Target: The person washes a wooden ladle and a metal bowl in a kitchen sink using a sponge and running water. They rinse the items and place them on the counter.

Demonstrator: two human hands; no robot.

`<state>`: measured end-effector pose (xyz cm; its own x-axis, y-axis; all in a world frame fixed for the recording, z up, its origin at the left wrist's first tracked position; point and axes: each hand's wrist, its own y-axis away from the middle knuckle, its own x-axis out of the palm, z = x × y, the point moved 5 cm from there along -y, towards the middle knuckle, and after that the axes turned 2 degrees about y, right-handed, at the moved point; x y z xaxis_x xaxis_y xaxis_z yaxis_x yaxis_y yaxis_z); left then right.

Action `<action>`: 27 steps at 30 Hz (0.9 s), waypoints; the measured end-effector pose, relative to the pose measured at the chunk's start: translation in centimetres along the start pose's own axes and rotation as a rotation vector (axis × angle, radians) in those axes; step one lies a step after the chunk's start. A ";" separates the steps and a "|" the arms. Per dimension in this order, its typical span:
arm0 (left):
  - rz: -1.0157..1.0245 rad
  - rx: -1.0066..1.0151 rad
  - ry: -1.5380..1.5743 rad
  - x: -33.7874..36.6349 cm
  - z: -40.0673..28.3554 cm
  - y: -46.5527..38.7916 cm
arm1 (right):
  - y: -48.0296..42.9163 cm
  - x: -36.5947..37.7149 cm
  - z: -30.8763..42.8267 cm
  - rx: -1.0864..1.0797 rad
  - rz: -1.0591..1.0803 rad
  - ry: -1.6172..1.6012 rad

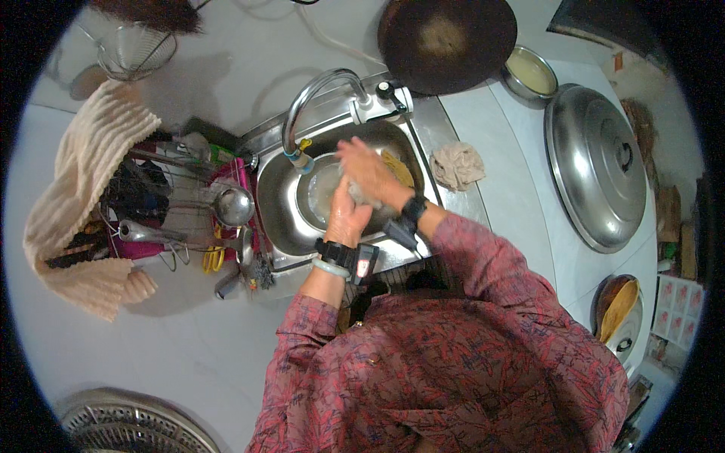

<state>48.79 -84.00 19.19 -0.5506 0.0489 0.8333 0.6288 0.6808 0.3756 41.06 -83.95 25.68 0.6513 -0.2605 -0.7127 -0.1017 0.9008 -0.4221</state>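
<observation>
Both hands are together over a stainless steel sink (277,221). My left hand (345,212) is upright with its palm turned toward my right hand (368,172), which lies across its fingers. A pale, wet, cloth-like thing (365,195) is pressed between the palms. Under the hands stands a round metal basin (303,206) with cloudy water in it. The curved chrome faucet (291,122) ends in a blue-wrapped spout just left of the fingers. A yellowish-brown scrubbing pad or cloth (397,169) lies in the sink, right of my right hand.
A crumpled beige cloth (457,166) lies right of the sink. Behind stand a dark wok (447,42) and a metal bowl of pale liquid (531,72). A large metal lid (597,167) is farther right. At left, a utensil rack holds a ladle (233,206), beside a draped beige towel (73,187).
</observation>
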 end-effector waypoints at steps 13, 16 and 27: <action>-0.193 -0.064 -0.353 0.1 -3.4 1.5 | 1.1 0.6 -3.6 0.277 0.135 -0.514; -0.242 -0.019 -0.512 0.7 -4.7 1.6 | 1.0 0.1 -3.4 0.242 0.309 -0.505; -0.088 -0.085 -0.575 -1.5 -4.2 3.1 | 1.8 1.6 -7.5 0.811 -0.079 -1.222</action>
<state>53.87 -85.07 20.80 -0.7970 0.3996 0.4529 0.5962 0.6403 0.4843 36.27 -85.34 19.55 0.8944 -0.2400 0.3774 0.1364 0.9500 0.2809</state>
